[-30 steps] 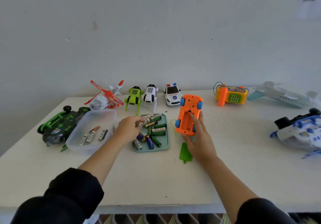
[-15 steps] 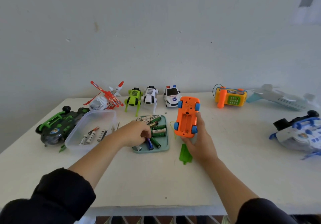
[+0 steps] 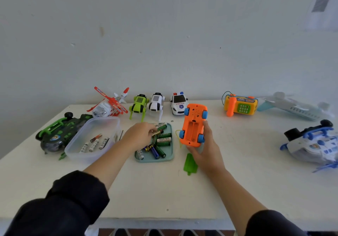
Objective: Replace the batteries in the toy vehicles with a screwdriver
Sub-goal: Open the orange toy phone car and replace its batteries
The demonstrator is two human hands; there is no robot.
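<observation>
Clearly, your left hand (image 3: 140, 135) reaches into the teal tray (image 3: 171, 156) of fresh batteries (image 3: 163, 141), fingers curled and pinching one. Beside it, your right hand (image 3: 205, 151) grips the orange toy car (image 3: 193, 126), lifted belly-up so its open, empty battery bay faces you, ready for loading.

Both arms wear dark, nearly black long sleeves, the left sleeve (image 3: 73, 199) and the right sleeve (image 3: 270, 224), pushed up so the forearms are bare from about the elbow down. The fabric looks soft and bunches in loose folds. The left hand (image 3: 139, 133) and right hand (image 3: 208, 151) are bare.
</observation>
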